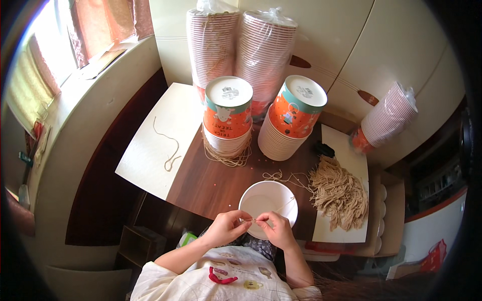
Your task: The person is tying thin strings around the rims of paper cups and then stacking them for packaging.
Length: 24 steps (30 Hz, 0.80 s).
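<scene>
At the table's near edge stands a white paper bucket, its open mouth facing up. My left hand and my right hand meet over its near rim, fingertips pinched together on a thin beige cord. A length of this cord shows inside the bucket, beyond my right fingers. Whether it passes through the bucket's wall is hidden by my hands. To the right lies a large bundle of beige cords, with a few loose strands trailing towards the bucket.
Two stacks of upturned orange printed buckets stand mid-table, cords looped around the left base. Plastic-wrapped bucket stacks rise behind; another wrapped stack leans right. One cord lies on the white left panel. A cardboard box sits right.
</scene>
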Each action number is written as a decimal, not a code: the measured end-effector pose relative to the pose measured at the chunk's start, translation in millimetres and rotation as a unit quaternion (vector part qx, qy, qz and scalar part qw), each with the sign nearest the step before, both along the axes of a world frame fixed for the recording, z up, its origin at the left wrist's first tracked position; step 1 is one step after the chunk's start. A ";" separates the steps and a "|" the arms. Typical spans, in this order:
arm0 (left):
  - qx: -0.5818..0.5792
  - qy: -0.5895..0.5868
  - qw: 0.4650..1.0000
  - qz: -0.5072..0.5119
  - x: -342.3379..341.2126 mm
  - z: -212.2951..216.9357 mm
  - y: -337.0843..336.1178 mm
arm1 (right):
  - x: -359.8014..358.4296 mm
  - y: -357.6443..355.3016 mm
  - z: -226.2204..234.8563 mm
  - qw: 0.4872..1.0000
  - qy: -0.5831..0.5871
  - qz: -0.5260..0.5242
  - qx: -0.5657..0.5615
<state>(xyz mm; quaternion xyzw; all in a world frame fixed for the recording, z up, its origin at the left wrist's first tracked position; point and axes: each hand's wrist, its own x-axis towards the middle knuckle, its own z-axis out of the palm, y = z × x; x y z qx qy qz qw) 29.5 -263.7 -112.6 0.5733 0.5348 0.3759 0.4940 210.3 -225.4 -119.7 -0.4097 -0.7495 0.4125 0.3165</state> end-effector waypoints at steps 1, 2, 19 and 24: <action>-0.010 0.004 1.000 -0.001 -0.7 3.6 -0.1 | -0.3 -0.6 1.0 1.000 0.001 0.001 0.002; -0.008 0.005 1.000 0.000 -1.3 5.3 0.3 | -0.4 -1.1 2.0 1.000 0.005 0.001 0.005; 0.001 -0.056 0.998 0.018 6.2 -8.1 6.0 | -3.3 -1.4 6.8 0.999 0.009 -0.003 0.047; 0.007 -0.067 0.997 0.032 8.7 -13.8 5.3 | -2.9 -0.3 4.2 0.998 0.002 -0.007 0.059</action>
